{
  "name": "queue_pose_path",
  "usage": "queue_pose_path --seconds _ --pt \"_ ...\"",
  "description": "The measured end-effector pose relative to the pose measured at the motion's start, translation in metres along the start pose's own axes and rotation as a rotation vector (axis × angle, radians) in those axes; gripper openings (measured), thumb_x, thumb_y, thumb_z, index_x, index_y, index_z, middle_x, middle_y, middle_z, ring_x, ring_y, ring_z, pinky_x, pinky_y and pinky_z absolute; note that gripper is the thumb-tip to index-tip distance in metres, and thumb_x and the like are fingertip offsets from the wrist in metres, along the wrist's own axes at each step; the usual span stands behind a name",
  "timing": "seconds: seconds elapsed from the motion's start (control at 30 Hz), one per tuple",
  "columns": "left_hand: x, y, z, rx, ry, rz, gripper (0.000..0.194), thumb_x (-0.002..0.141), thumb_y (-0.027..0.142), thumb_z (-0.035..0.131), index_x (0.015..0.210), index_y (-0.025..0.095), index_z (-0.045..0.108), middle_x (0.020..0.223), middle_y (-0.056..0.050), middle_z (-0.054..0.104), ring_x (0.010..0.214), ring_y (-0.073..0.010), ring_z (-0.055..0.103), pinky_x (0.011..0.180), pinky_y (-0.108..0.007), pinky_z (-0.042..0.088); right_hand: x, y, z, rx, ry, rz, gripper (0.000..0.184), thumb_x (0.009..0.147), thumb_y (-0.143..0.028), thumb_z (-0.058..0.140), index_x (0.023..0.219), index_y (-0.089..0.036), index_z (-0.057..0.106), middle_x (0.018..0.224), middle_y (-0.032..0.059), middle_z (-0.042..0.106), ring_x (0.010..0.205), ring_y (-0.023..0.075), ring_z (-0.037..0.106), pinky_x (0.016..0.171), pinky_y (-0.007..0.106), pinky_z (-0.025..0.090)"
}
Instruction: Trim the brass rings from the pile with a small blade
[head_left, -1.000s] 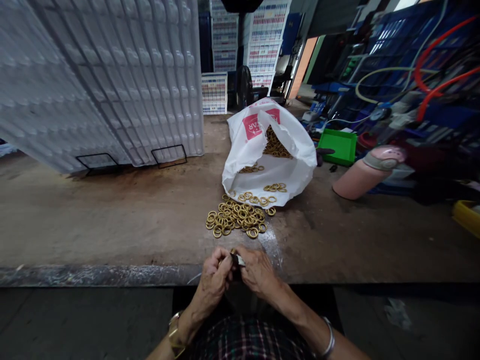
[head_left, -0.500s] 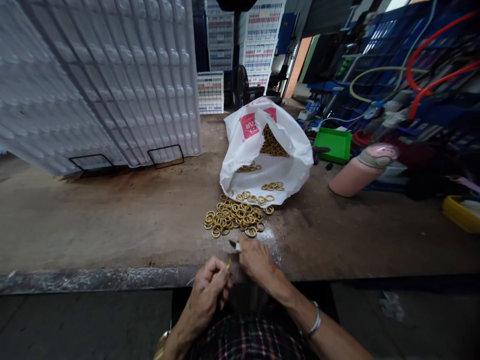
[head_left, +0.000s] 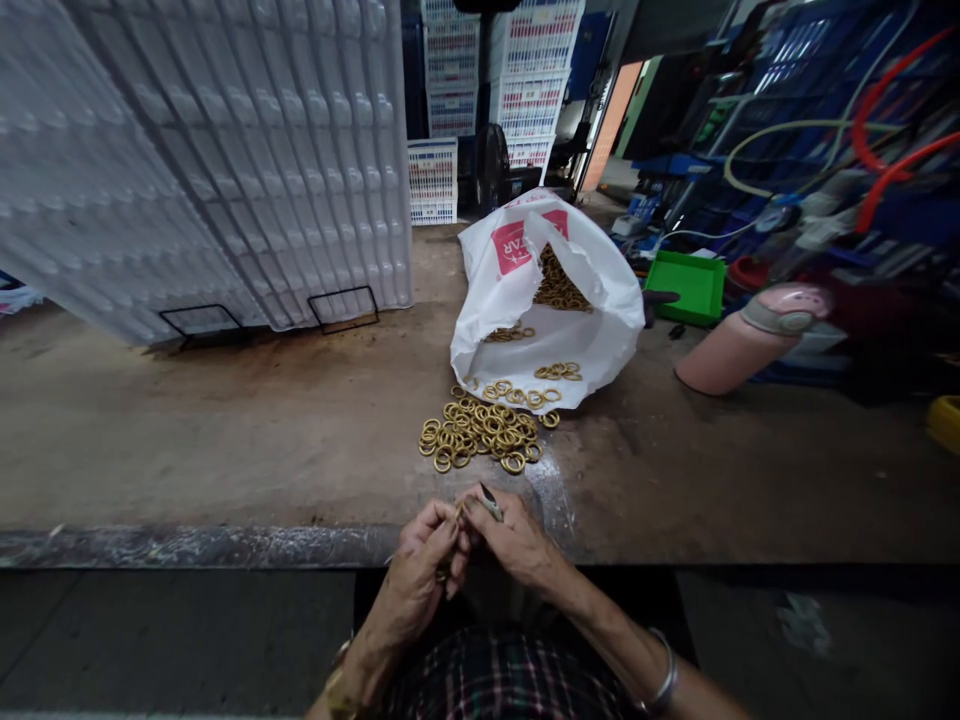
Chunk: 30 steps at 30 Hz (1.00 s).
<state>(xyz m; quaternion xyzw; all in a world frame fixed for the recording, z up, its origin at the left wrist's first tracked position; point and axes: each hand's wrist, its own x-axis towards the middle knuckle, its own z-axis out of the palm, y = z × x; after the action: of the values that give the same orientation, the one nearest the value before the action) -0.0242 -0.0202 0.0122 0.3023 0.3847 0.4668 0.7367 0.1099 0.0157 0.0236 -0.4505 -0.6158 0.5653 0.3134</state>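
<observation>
My left hand is closed in a pinch on a brass-coloured ring, seen almost edge-on above the front edge of the table. Close against it, my right hand grips a small knife with a dark pointed blade and a pale handle; its thumb and fingertips meet the ring. Just beyond both hands lies a loose pile of similar brass rings. The pile spills from the mouth of a white plastic sack with red print, lying on its side with many more rings inside.
Tall clear ribbed plastic trays stand at the left of the brown table, near black wire stands. At right are a tilted pink bottle, a green tray and red hoses. White crates are stacked behind.
My right hand has moved left and toward me with the knife, from beside the pile to the ring in my left hand. The view has shifted slightly.
</observation>
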Motion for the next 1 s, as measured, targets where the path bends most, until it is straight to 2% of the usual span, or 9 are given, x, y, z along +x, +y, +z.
queue_pose_path --seconds 0.17,0.47,0.77,0.87,1.0 --pt "0.001 -0.004 -0.001 0.037 -0.015 -0.012 0.021 0.082 0.036 0.053 0.077 0.016 0.049 0.062 0.005 0.045 0.04 -0.0022 0.033 0.037 -0.015 0.027 0.005 0.002 -0.003 -0.023 0.034 0.032 0.032 0.082 -0.041 0.043 0.062 -0.018 0.051 0.055 -0.0029 0.051 0.054 0.0096 0.045 0.053 0.021 0.035" --pt "0.004 -0.001 -0.001 -0.043 -0.021 -0.053 0.021 0.08 0.035 0.056 0.075 0.015 0.05 0.066 0.004 0.048 0.04 -0.0017 0.034 0.036 -0.015 0.027 0.007 0.002 -0.003 -0.025 0.08 0.063 0.03 0.079 -0.034 0.042 0.053 -0.019 0.045 0.05 -0.004 0.047 0.05 0.0092 0.042 0.05 0.022 0.032" --pt "0.004 -0.002 -0.002 -0.119 -0.018 -0.081 0.018 0.081 0.031 0.056 0.076 0.014 0.051 0.068 0.001 0.05 0.043 -0.0024 0.037 0.037 -0.015 0.028 0.006 0.002 -0.002 -0.08 0.086 0.055 0.031 0.079 -0.033 0.039 0.051 -0.02 0.042 0.049 -0.0039 0.046 0.049 0.0088 0.042 0.05 0.021 0.033" --pt "0.003 -0.002 -0.003 -0.161 -0.015 -0.104 0.018 0.082 0.031 0.054 0.077 0.014 0.051 0.066 0.001 0.05 0.044 -0.003 0.038 0.037 -0.015 0.029 0.008 0.007 -0.001 -0.171 0.087 0.027 0.032 0.08 -0.031 0.038 0.05 -0.02 0.041 0.048 -0.0037 0.045 0.048 0.009 0.042 0.049 0.02 0.032" --pt "0.001 0.001 -0.006 -0.241 0.035 -0.102 0.018 0.079 0.031 0.058 0.076 0.015 0.05 0.071 0.0 0.053 0.048 -0.0047 0.042 0.037 -0.014 0.03 0.019 0.017 -0.004 -0.495 0.202 -0.055 0.023 0.079 -0.023 0.039 0.058 -0.02 0.048 0.052 -0.0018 0.051 0.05 0.0109 0.046 0.051 0.022 0.033"
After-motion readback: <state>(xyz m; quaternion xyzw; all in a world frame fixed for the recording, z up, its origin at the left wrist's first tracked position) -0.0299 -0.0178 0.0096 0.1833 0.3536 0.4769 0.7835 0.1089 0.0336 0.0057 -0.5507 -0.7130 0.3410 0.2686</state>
